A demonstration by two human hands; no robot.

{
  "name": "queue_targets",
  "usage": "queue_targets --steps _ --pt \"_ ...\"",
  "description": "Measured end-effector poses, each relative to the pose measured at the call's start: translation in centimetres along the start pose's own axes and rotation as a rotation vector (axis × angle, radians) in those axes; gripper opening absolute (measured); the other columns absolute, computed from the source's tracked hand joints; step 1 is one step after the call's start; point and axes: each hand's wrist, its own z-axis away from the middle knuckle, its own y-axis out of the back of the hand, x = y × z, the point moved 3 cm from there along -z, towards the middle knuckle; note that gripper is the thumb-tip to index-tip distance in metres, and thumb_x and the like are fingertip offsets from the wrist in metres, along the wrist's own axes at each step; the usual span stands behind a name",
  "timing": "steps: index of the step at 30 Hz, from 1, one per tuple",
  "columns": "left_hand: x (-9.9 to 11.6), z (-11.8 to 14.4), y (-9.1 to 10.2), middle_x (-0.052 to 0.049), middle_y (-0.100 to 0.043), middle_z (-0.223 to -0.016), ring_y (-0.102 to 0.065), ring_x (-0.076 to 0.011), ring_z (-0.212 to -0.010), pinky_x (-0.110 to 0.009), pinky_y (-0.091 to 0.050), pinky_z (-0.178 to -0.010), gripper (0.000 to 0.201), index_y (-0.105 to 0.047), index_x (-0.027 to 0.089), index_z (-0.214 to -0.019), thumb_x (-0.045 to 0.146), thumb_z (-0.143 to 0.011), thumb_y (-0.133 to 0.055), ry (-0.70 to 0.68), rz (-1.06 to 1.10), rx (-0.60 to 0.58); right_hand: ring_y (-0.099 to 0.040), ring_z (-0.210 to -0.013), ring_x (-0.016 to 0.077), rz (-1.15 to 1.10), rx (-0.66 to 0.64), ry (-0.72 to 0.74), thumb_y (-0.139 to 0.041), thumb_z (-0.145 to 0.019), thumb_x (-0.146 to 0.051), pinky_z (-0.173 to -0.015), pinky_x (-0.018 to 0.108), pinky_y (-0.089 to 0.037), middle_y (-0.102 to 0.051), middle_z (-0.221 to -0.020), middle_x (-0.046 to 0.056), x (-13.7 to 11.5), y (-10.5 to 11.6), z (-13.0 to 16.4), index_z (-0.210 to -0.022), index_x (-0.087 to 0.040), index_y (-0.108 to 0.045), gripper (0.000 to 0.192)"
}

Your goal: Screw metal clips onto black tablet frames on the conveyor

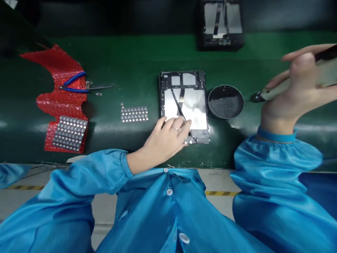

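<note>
An opened tablet frame (184, 102) with silver plates and dark ribbon cables lies flat on the green belt (137, 63). My left hand (168, 135) rests on its near left corner, fingers curled and pressing the frame down. My right hand (295, 88) hovers to the right of the frame, wrapped around a pale electric screwdriver (271, 92) whose dark tip points left toward a round black dish (225, 102). The right hand is blurred.
A small sheet of metal parts (134, 114) lies left of the frame. Farther left, red bubble wrap (61, 91) carries blue-handled pliers (75, 86) and another parts sheet (70, 133). A second opened device (221, 23) sits at the belt's far edge.
</note>
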Motion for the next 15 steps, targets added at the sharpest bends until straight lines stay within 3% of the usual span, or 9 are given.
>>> queue_targets --steps 2,5,9,11,13,15 --pt "-2.1 -2.2 -0.1 -0.026 -0.059 -0.167 -0.063 -0.0465 -0.144 -0.063 -0.054 -0.119 0.060 -0.055 0.014 -0.171 0.030 -0.114 -0.064 0.102 -0.034 0.019 -0.062 -0.082 0.0018 -0.037 -0.015 0.012 -0.081 -0.090 -0.057 -0.061 0.019 -0.045 -0.060 -0.118 0.005 -0.3 0.2 0.3 -0.139 -0.010 -0.043 0.079" --pt "-8.6 -6.4 1.1 -0.022 -0.056 -0.169 -0.056 -0.0475 -0.147 -0.066 -0.047 -0.126 0.061 -0.058 0.016 -0.166 0.024 -0.108 -0.075 0.287 -0.004 0.055 -0.069 -0.091 0.0038 -0.099 -0.025 0.043 -0.080 -0.091 -0.050 -0.058 0.020 -0.046 -0.059 -0.123 0.004 -0.9 0.2 0.7 -0.134 -0.010 -0.050 0.067" --pt "-17.2 -11.8 4.6 -0.022 -0.045 -0.175 -0.041 -0.0386 -0.153 -0.073 -0.010 -0.142 0.066 -0.041 0.004 -0.171 0.013 -0.111 -0.067 0.437 0.027 0.119 -0.071 -0.096 0.0058 -0.138 -0.044 0.062 -0.083 -0.088 -0.046 -0.055 0.016 -0.045 -0.058 -0.106 0.002 -1.7 -0.8 1.0 -0.126 -0.009 -0.055 0.060" --pt "-18.7 -14.3 5.9 -0.023 -0.037 -0.179 -0.033 -0.0357 -0.156 -0.073 -0.006 -0.142 0.072 -0.034 0.001 -0.172 0.002 -0.107 -0.065 0.406 0.047 0.187 -0.071 -0.092 0.0054 -0.148 -0.067 0.035 -0.082 -0.089 -0.043 -0.055 0.014 -0.045 -0.057 -0.104 0.002 -2.4 -1.5 1.2 -0.126 -0.009 -0.052 0.058" --pt "-18.1 -17.1 6.0 -0.018 -0.039 -0.178 -0.038 -0.0286 -0.153 -0.058 -0.022 -0.142 0.073 -0.040 0.009 -0.172 0.000 -0.104 -0.065 0.294 0.098 0.222 -0.071 -0.090 0.0067 -0.154 -0.081 -0.003 -0.080 -0.091 -0.042 -0.055 0.014 -0.045 -0.057 -0.105 0.004 -3.0 -2.1 1.5 -0.124 -0.009 -0.049 0.057" --pt "-16.5 -20.4 4.7 -0.012 -0.047 -0.174 -0.048 -0.0221 -0.147 -0.041 -0.039 -0.134 0.068 -0.047 0.018 -0.170 0.009 -0.106 -0.070 0.213 0.149 0.216 -0.070 -0.087 0.0085 -0.151 -0.100 -0.032 -0.081 -0.090 -0.046 -0.054 0.015 -0.045 -0.056 -0.099 0.004 -3.3 -2.5 1.9 -0.123 -0.008 -0.047 0.061"
